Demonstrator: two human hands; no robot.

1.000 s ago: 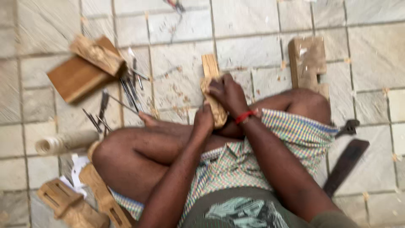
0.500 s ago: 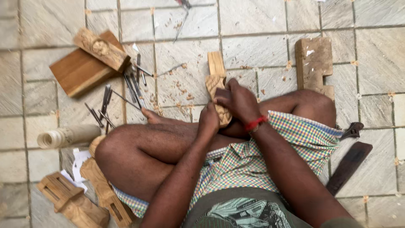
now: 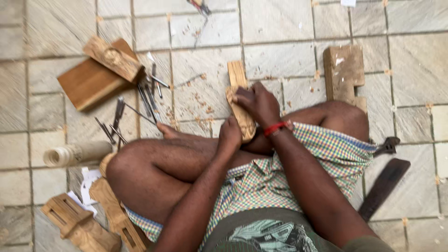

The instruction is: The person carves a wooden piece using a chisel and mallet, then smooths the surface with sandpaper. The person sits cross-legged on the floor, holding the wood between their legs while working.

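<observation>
**Head view: carved wood gripped over bare legs, loose steel close by**

Head view shows the right hand with its fingers curled down over the upper part of a pale carved wooden piece, clamped on it. The left hand closes on the lower end of the same piece from about 7 o'clock; motion blur keeps me from telling whether a blade sits in either palm. The piece lies on the floor at roughly 12 o'clock from the crossed legs, its near end touching the shin.

Risks, as I judge them: both hands press the wood toward bare skin, so a slip of grip could drive an edge into the leg or foot. Wood chips scattered at 11 o'clock could let the piece skid on the smooth stone floor. Loose metal chisels lie at 10 o'clock, just beside the foot, where a shifted leg could meet a point. A dark flat tool lies at 4 o'clock, near the right knee, easy to lean on unseen.
</observation>
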